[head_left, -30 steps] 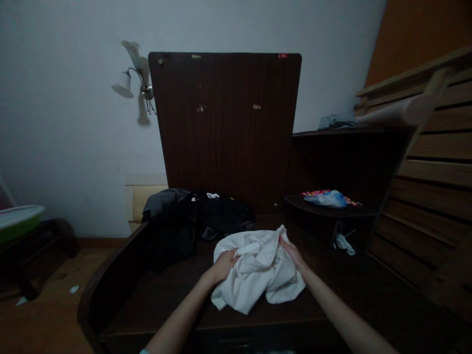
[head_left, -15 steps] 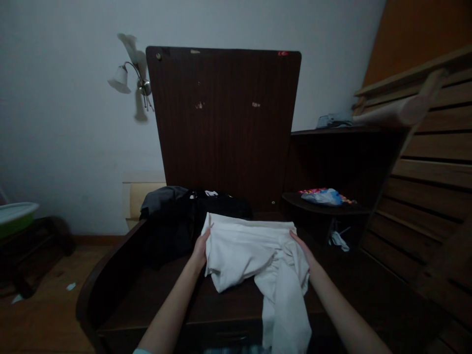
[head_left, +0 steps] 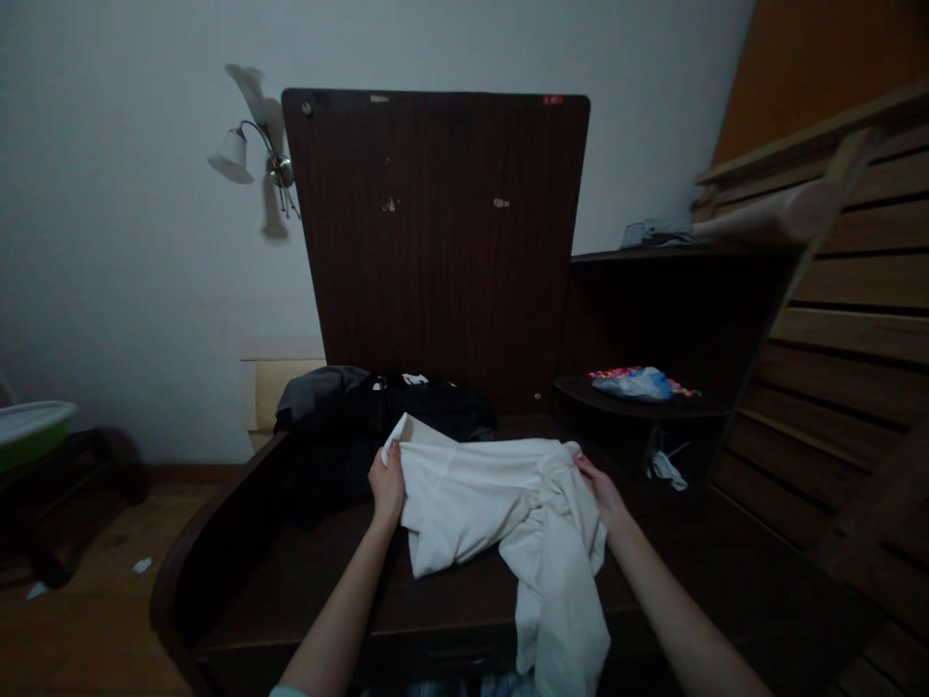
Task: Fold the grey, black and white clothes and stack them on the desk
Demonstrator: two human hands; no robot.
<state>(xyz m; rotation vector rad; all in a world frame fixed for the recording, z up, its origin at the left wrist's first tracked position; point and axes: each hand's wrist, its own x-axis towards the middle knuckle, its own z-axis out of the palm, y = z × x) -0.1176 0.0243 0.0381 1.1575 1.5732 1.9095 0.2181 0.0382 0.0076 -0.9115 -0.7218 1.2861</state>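
A white garment [head_left: 471,499] stretches between my two hands above the dark wooden desktop [head_left: 290,590]. My left hand [head_left: 387,484] grips its upper left corner, where a flap of cloth stands up and folds over. At the upper right edge, my right hand [head_left: 599,484] pinches the fabric between thumb and fingers. Below that side the cloth is bunched, and a long piece like a sleeve or trouser leg hangs over the desk's front edge. Its exact kind of garment I cannot make out.
Dark clothes [head_left: 334,426] lie piled behind on the left. A tall brown panel [head_left: 442,242] rises at the back. On the right, a corner shelf [head_left: 616,397] bears a plastic bag [head_left: 643,384]. Slatted wood [head_left: 849,387] stands far right; a green basin [head_left: 33,436] is far left.
My left hand has moved slightly left and up the cloth, closing round its corner. The garment's left top edge now stands up in a folded flap. My right hand shifted little.
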